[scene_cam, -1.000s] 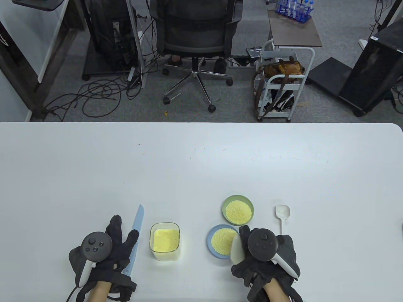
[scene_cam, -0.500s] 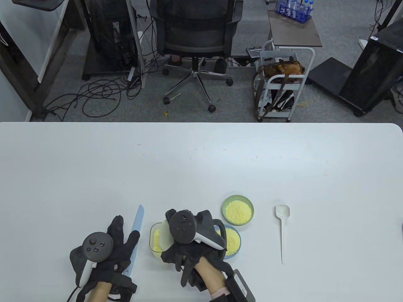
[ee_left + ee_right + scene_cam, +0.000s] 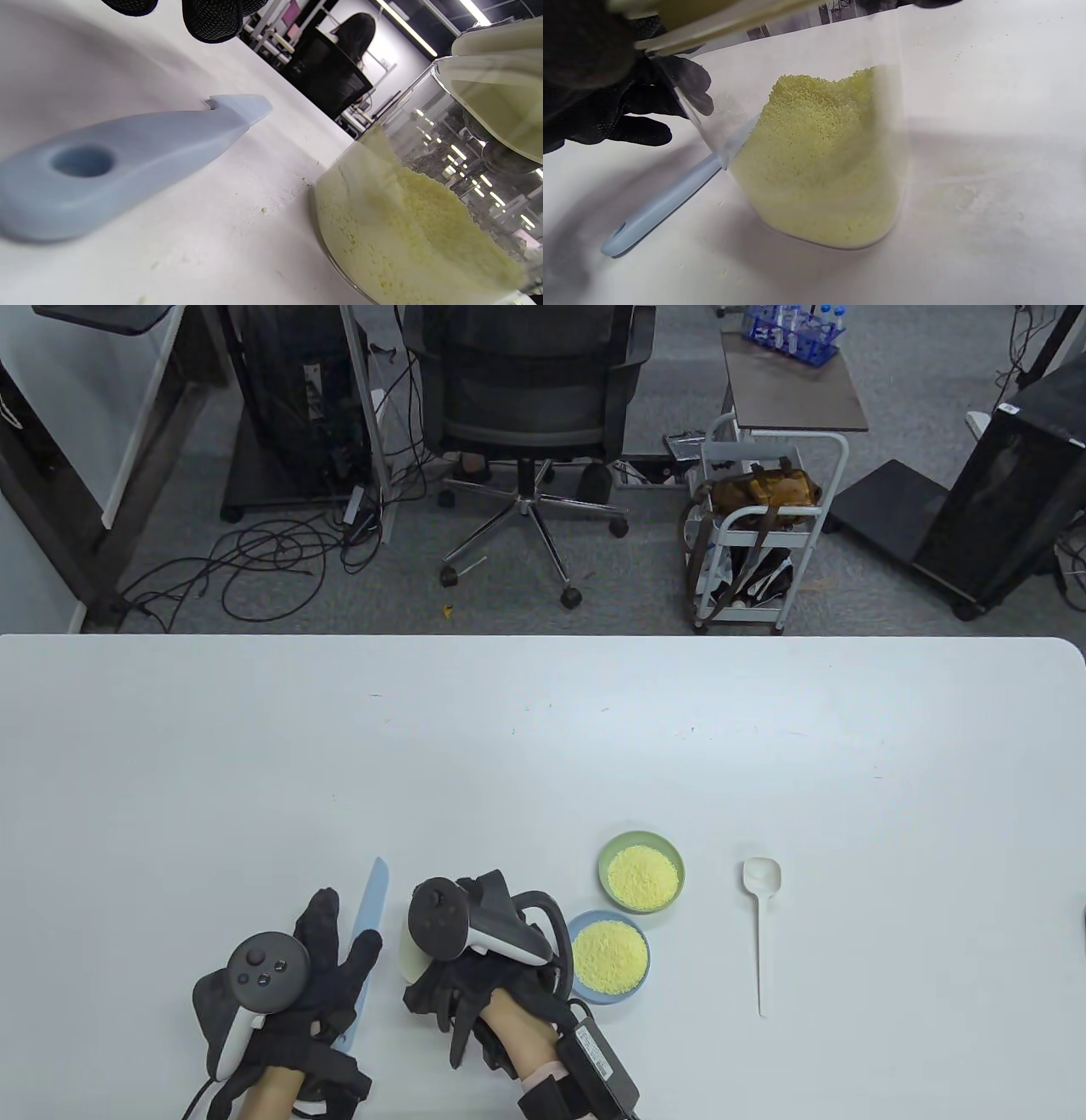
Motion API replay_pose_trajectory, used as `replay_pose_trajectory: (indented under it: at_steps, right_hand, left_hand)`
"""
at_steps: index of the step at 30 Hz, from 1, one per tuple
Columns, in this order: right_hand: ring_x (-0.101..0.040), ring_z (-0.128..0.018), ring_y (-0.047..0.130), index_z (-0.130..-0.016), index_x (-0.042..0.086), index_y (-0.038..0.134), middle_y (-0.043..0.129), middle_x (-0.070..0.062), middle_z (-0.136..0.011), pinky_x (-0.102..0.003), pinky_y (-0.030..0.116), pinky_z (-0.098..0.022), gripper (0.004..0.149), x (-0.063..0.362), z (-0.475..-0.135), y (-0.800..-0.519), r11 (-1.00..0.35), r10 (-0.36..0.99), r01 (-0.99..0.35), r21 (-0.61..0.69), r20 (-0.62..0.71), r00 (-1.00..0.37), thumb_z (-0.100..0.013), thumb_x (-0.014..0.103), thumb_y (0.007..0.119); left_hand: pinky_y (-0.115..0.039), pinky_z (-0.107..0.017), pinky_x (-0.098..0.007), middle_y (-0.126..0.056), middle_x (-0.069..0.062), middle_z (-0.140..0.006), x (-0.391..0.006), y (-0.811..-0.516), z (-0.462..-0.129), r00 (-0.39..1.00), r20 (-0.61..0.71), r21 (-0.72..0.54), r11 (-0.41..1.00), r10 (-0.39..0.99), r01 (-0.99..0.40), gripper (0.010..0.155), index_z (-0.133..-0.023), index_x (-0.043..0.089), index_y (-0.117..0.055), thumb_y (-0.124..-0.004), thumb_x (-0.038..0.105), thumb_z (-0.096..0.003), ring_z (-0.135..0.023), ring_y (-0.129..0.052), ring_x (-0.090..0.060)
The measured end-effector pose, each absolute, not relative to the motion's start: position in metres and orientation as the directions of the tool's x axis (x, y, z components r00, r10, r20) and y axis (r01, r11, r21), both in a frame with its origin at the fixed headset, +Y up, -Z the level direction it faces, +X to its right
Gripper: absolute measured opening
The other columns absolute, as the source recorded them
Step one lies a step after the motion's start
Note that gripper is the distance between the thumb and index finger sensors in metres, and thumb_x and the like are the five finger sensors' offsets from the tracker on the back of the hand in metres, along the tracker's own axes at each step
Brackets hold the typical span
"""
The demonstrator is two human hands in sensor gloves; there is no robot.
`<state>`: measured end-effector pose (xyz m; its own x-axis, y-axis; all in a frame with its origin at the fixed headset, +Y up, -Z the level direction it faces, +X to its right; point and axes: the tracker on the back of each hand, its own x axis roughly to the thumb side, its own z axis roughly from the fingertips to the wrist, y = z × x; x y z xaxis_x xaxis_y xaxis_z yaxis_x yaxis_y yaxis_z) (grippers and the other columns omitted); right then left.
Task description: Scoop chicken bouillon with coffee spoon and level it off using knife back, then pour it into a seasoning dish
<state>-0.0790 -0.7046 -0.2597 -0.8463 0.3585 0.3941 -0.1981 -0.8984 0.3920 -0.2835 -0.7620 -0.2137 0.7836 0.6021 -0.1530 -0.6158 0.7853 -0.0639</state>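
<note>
A clear container point(image 3: 818, 169) half full of yellow chicken bouillon stands near the table's front edge, mostly hidden in the table view under my right hand point(image 3: 450, 976). That hand grips a cream lid point(image 3: 413, 954) and holds it over the container's mouth. My left hand point(image 3: 339, 933) lies flat with straight fingers beside the container, over a pale blue knife point(image 3: 369, 908) lying on the table. The white coffee spoon point(image 3: 761, 916) lies alone to the right. A green dish point(image 3: 604, 857) and a blue dish point(image 3: 568, 976) both hold bouillon. In the left wrist view the knife handle point(image 3: 106, 165) lies next to the container point(image 3: 403, 220).
A few bouillon crumbs point(image 3: 265, 209) are scattered on the white table point(image 3: 543, 746) by the container. Beyond the far edge are an office chair point(image 3: 526, 398) and a small cart point(image 3: 764, 526).
My right hand carried the lid leftward from beside the blue dish to over the container, uncovering that dish. The left hand, knife and spoon have stayed put.
</note>
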Motion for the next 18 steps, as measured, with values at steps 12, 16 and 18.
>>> replay_pose_trajectory:
  at_steps: [12,16,18]
  right_hand:
    - [-0.057,-0.082,0.029,-0.095,0.015,0.027,0.009,-0.027,-0.099,-0.055,0.049,-0.054,0.095,-0.067,-0.261,-0.712,-0.844,0.473,-0.272,0.462,0.402,-0.784,-0.032,0.051,0.088]
    - [-0.061,-0.087,0.009,-0.096,0.018,0.023,-0.003,-0.02,-0.1,-0.063,0.037,-0.064,0.095,-0.058,-0.256,-0.707,-0.833,0.54,-0.373,0.409,0.45,-0.712,-0.033,0.054,0.085]
    - [-0.061,-0.087,0.009,-0.096,0.018,0.023,-0.002,-0.02,-0.1,-0.064,0.036,-0.064,0.092,-0.053,-0.251,-0.706,-0.822,0.565,-0.424,0.379,0.455,-0.688,-0.035,0.057,0.081]
  left_hand:
    - [-0.05,-0.071,-0.065,-0.043,-0.023,-0.115,-0.283,-0.763,-0.214,0.799,-0.157,-0.063,0.802,0.58,-0.595,0.089,-0.11,0.017,-0.025,-0.055,0.069,-0.045,-0.106,-0.061,-0.038]
    - [-0.05,-0.071,-0.065,-0.042,-0.023,-0.115,-0.282,-0.759,-0.214,0.781,-0.141,-0.049,0.784,0.608,-0.619,0.088,-0.111,0.018,-0.025,-0.055,0.069,-0.0453,-0.106,-0.061,-0.037]
    - [-0.05,-0.072,-0.064,-0.042,-0.021,-0.115,-0.28,-0.756,-0.213,0.758,-0.109,-0.028,0.761,0.642,-0.648,0.085,-0.11,0.019,-0.026,-0.054,0.068,-0.0464,-0.107,-0.06,-0.036]
